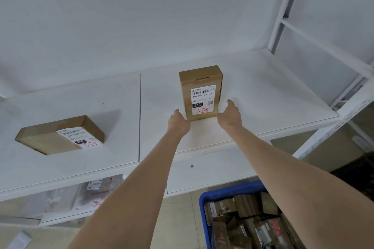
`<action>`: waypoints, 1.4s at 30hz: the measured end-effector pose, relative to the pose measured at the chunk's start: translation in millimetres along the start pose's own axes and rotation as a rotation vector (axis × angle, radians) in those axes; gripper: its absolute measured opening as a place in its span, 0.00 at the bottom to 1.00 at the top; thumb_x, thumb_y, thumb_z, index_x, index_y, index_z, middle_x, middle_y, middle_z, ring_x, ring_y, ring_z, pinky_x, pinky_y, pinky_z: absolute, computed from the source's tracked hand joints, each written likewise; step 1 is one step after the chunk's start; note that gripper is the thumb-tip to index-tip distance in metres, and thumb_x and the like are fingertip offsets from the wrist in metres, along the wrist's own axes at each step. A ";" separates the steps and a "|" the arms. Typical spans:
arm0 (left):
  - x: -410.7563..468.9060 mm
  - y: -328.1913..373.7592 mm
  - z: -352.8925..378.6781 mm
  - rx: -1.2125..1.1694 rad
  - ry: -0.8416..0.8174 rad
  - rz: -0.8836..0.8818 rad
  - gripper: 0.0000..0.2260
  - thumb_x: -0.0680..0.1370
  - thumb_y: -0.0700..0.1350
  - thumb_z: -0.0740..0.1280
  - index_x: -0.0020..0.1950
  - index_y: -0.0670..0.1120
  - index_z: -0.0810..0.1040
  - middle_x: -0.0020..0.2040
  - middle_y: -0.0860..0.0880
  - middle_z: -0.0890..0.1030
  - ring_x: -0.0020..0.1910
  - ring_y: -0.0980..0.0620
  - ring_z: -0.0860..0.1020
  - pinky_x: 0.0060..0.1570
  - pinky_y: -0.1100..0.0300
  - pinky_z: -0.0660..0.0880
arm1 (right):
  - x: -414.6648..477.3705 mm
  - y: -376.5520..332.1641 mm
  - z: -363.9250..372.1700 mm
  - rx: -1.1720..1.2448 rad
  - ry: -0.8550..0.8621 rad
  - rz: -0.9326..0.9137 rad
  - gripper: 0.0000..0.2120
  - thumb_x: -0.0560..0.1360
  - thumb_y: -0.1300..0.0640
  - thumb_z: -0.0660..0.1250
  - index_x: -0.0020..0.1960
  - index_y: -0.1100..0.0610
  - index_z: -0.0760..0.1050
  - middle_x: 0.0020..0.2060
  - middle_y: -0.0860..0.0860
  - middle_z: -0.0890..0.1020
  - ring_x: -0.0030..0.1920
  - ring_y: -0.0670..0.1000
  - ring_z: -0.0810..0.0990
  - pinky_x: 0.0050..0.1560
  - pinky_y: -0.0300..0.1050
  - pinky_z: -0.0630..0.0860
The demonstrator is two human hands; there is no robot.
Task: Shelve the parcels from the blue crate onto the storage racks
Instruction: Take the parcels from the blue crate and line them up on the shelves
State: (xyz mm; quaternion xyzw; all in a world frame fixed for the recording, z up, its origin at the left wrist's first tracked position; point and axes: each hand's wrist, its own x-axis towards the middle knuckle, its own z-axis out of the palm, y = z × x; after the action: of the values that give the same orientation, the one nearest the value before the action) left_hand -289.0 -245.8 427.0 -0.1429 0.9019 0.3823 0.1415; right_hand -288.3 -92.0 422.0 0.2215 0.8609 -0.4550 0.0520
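A small brown cardboard parcel (200, 91) with a white shipping label stands upright on the white rack shelf (263, 95). My left hand (179, 122) is at its lower left corner and my right hand (230, 115) at its lower right side, fingers fairly straight against or just beside the box. A flatter brown parcel (60, 135) with a label lies on the same shelf to the left. The blue crate (204, 204) sits at the bottom right, filled with several brown parcels.
White rack uprights and braces (283, 16) rise at the right. A lower shelf (97, 192) holds parcels in plastic mailers. The shelf is split by a seam (140, 117) between the two parcels. Tan floor shows below.
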 end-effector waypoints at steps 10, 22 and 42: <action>-34.3 3.6 -0.6 0.039 0.076 0.040 0.28 0.78 0.37 0.59 0.76 0.42 0.55 0.71 0.42 0.65 0.68 0.43 0.68 0.59 0.53 0.70 | -29.8 13.9 -19.0 -0.119 0.074 -0.018 0.32 0.76 0.63 0.60 0.77 0.55 0.52 0.71 0.57 0.61 0.66 0.60 0.69 0.63 0.53 0.70; -100.6 8.1 59.5 0.098 0.299 0.085 0.26 0.76 0.35 0.58 0.74 0.43 0.59 0.71 0.45 0.62 0.59 0.43 0.75 0.53 0.53 0.72 | -52.4 69.0 -31.9 -0.276 -0.080 -0.271 0.30 0.76 0.62 0.60 0.75 0.45 0.56 0.71 0.55 0.59 0.67 0.56 0.66 0.61 0.52 0.72; -234.7 -33.0 255.1 0.146 0.086 -0.201 0.25 0.77 0.38 0.62 0.74 0.43 0.59 0.71 0.42 0.62 0.67 0.42 0.69 0.63 0.51 0.70 | -99.7 274.7 -116.1 -0.541 -0.314 -0.352 0.31 0.77 0.56 0.63 0.76 0.50 0.54 0.74 0.56 0.55 0.71 0.58 0.60 0.64 0.50 0.69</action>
State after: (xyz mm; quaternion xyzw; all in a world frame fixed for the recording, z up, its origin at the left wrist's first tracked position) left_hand -24.0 -46.4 320.8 -0.2382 0.9137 0.2932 0.1501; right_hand -68.2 102.4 309.5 -0.0247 0.9566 -0.2413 0.1613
